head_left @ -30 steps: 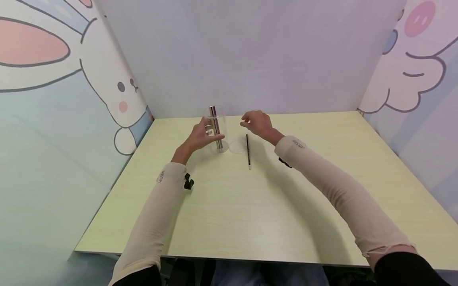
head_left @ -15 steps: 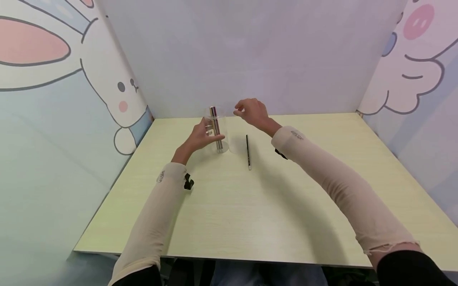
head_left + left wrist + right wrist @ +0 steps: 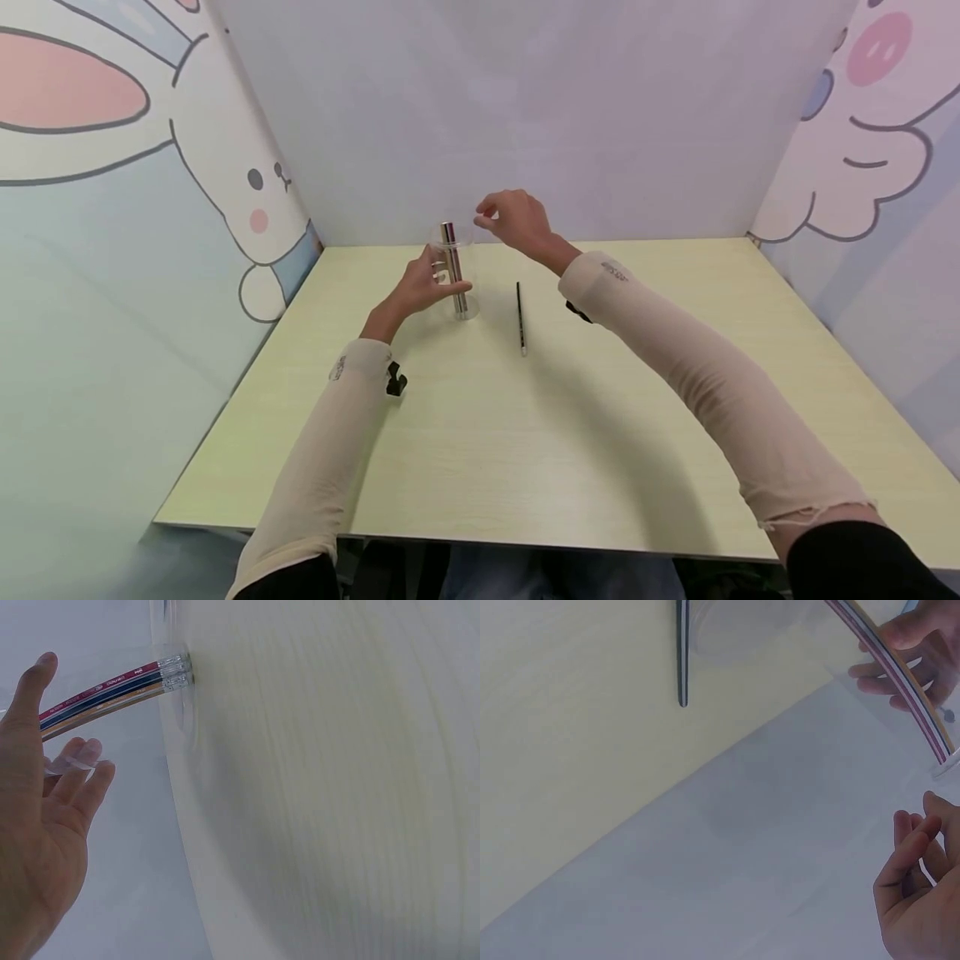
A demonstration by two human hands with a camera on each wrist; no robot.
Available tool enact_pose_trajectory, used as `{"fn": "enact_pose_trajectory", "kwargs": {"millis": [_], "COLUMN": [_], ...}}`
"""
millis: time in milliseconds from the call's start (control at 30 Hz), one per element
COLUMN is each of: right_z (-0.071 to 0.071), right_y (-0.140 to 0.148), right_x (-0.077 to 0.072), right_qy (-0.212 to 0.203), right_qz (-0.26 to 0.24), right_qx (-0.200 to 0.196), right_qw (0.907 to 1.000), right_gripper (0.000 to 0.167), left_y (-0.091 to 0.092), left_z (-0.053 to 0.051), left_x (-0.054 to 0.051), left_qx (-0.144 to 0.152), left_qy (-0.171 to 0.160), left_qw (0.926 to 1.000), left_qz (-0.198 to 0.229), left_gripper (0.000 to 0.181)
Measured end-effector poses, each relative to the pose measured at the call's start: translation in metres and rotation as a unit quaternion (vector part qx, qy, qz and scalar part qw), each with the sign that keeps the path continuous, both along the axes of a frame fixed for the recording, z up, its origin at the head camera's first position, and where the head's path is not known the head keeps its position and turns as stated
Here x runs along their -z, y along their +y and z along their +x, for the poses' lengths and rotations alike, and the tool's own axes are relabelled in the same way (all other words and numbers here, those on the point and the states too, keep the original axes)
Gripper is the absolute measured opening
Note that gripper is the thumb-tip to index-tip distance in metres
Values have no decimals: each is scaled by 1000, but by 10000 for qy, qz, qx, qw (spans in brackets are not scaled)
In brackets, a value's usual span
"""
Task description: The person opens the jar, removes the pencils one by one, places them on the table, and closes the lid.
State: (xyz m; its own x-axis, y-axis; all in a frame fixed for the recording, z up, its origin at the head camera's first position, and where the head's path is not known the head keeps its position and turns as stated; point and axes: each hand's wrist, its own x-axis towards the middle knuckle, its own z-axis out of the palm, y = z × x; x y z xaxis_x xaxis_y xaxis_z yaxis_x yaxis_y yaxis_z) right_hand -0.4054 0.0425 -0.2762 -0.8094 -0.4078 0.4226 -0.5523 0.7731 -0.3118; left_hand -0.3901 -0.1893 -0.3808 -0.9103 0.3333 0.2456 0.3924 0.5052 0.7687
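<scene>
A clear cylindrical container [image 3: 468, 267] stands near the table's back edge with several pencils [image 3: 453, 262] inside it. My left hand [image 3: 414, 290] grips the container from the left, thumb on the near side and fingers around the far side. Red, dark blue and yellow-orange pencils show in the left wrist view, their eraser ends down. My right hand [image 3: 517, 218] is raised to the right of the container's open rim, fingers loosely bent. Nothing shows between its fingertips in the right wrist view.
A dark pencil [image 3: 521, 318] lies on the table right of the container. Beside it, a faint clear round disc [image 3: 742, 626] shows in the right wrist view. The pale wooden table [image 3: 450, 450] meets a grey wall [image 3: 600, 125] at the back.
My right hand has risen and moved left, from above the dark pencil towards the container's rim. The left hand and the container have stayed in place.
</scene>
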Motion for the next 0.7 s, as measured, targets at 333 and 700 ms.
{"fn": "enact_pose_trajectory", "kwargs": {"millis": [333,700], "right_z": [6,7], "right_y": [-21,-34], "right_x": [-10,-6], "right_qy": [69,64], "right_qz": [-145,-58], "right_qx": [-228,-348], "right_qw": [9996,9994], "right_gripper": [29,26], "left_y": [-1,-1], "left_z": [-1,0], "left_x": [-1,-2], "left_qx": [36,65], "left_qy": [35,-149], "left_qw": [10000,9999], "left_qz": [77,53], "left_gripper": [83,81]}}
